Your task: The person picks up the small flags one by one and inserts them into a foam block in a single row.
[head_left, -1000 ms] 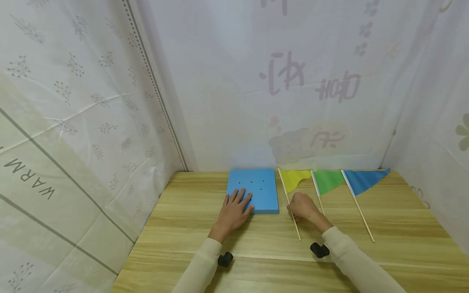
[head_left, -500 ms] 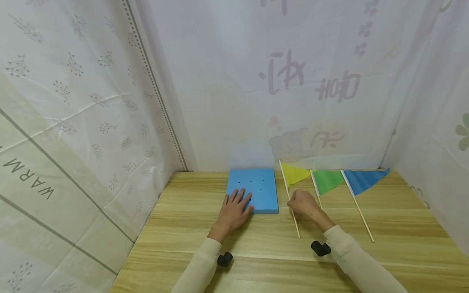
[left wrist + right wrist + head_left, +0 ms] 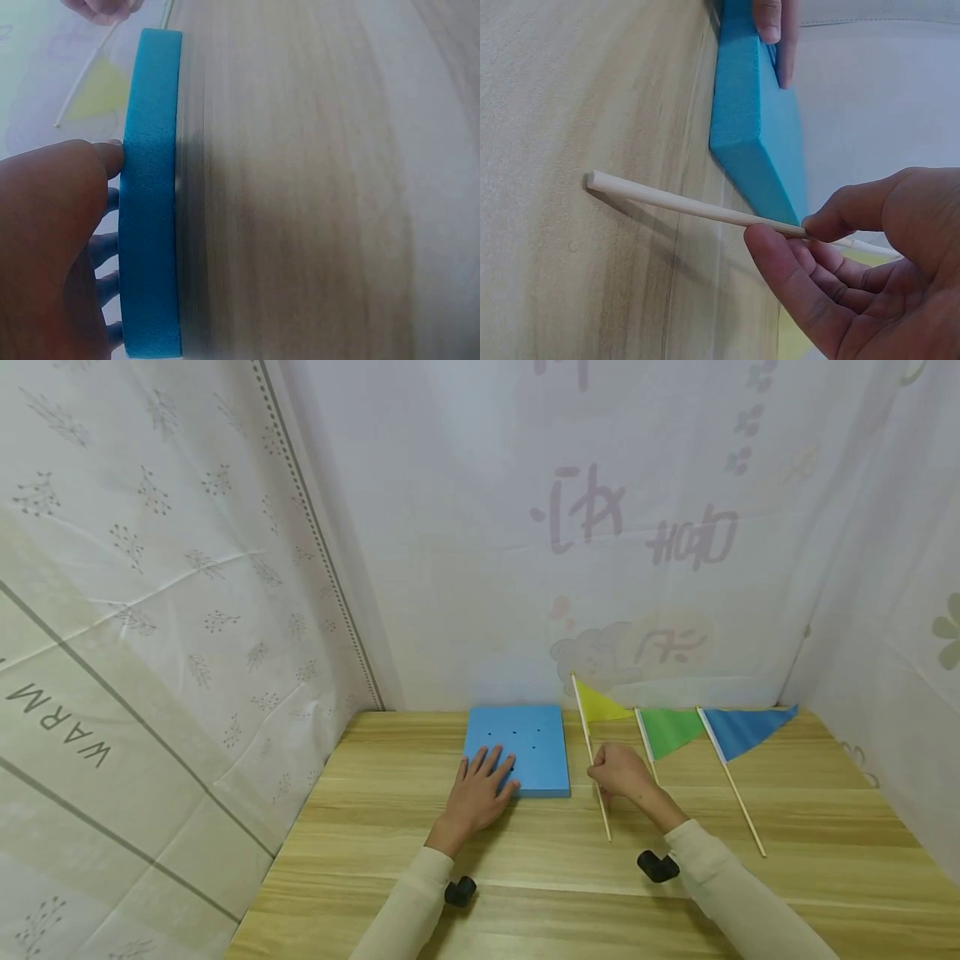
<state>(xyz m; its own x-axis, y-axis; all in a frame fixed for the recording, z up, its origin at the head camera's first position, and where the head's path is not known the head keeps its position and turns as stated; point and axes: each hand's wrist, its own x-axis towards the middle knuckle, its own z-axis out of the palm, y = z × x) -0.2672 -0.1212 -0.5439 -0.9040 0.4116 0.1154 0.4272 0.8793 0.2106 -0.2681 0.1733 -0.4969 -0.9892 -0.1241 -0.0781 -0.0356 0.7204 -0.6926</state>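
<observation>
Lifted since a second ago, the yellow flag [image 3: 600, 704] now tilts up off the table [image 3: 810, 827], its stick pinched in my right hand [image 3: 619, 774], just right of the one blue foam block [image 3: 517, 747]. My left hand [image 3: 480, 789] lies flat on that block's near edge, fingers straight. Two more flags lie to the right: one green flag [image 3: 666, 728], one blue flag [image 3: 742, 727].

Head view: high, looking forward and down over wooden table [image 3: 787, 827] toward curtained back wall, both forearms in frame, whole scene at middle distance. Left wrist view: very close, low along tabletop, edge-on to blue foam block [image 3: 150, 225]. Right wrist view: very close, low, facing same block [image 3: 754, 127] from opposite side. Block shared by all three.
</observation>
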